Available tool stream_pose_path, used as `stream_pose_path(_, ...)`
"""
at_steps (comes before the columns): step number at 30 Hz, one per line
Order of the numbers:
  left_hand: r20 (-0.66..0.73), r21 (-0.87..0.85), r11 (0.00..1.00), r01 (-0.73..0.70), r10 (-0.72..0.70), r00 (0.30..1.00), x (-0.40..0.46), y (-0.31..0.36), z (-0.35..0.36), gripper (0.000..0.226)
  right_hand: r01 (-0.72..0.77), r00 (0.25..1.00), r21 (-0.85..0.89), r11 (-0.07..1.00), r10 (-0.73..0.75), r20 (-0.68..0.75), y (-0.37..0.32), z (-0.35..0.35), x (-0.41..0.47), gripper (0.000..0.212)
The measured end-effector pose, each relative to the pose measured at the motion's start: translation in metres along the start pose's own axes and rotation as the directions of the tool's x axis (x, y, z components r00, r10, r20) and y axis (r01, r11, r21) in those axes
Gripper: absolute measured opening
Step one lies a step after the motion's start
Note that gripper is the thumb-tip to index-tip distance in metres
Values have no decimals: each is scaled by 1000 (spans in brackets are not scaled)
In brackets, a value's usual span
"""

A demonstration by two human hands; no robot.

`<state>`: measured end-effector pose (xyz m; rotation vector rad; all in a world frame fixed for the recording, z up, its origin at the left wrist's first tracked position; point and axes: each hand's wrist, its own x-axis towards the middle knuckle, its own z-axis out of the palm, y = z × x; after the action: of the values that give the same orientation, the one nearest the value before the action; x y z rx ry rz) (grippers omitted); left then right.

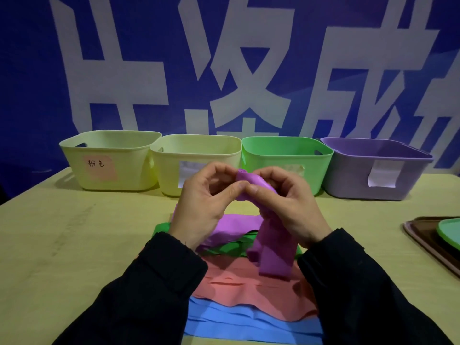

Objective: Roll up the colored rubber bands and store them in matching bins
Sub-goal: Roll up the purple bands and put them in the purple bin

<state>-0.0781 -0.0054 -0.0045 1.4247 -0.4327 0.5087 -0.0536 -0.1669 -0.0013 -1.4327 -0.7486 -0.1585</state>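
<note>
Both hands hold a purple rubber band (271, 255) above the table's middle. My left hand (204, 207) and my right hand (286, 202) pinch its partly rolled end (251, 181) between thumbs and fingers, and the loose tail hangs down from there. Beneath lie flat bands: another purple one (234, 225), green (234, 247), pink (249, 290) and blue (249, 322). Along the far edge stand a yellow bin with a pink label (109, 160), a second yellow bin (196, 160), a green bin (286, 155) and a purple bin (375, 168).
A brown tray (430, 242) with a green plate (450, 230) on it lies at the table's right edge. A blue banner with large white characters hangs behind the bins. Bare wooden tabletop (87, 245) spreads to the left of the bands.
</note>
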Motion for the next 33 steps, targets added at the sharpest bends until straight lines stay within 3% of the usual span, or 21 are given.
stream_pose_path(3,-9,25,999,29,-28,1000,-1,-2,0,17,24,1000,8,1000,-24,-15,0,-1,0,8)
stream_pose_path(8,10,95,995,36,-38,999,-2,-11,1,14,57,998,-155,986,-56,16,1,-5,0,18)
stream_pose_path(10,38,97,994,46,-50,998,-3,-11,2,17,45,998,-168,985,-53,-44,1,-5,1,20)
stream_pose_path(14,38,59,994,92,-94,995,-4,-7,3,28,32,995,-190,981,-50,-90,1,-2,1,20)
stream_pose_path(21,-1,21,999,31,-31,1000,-3,-2,1,24,14,997,-126,992,-23,-67,-3,-17,3,11)
stream_pose_path(28,20,-92,995,47,-45,999,-5,-3,2,31,94,993,-219,971,-107,-48,-4,-15,1,6)
stream_pose_path(33,26,-50,997,56,-55,998,-6,-8,3,28,137,988,-204,969,-147,-37,-6,-9,-1,12)
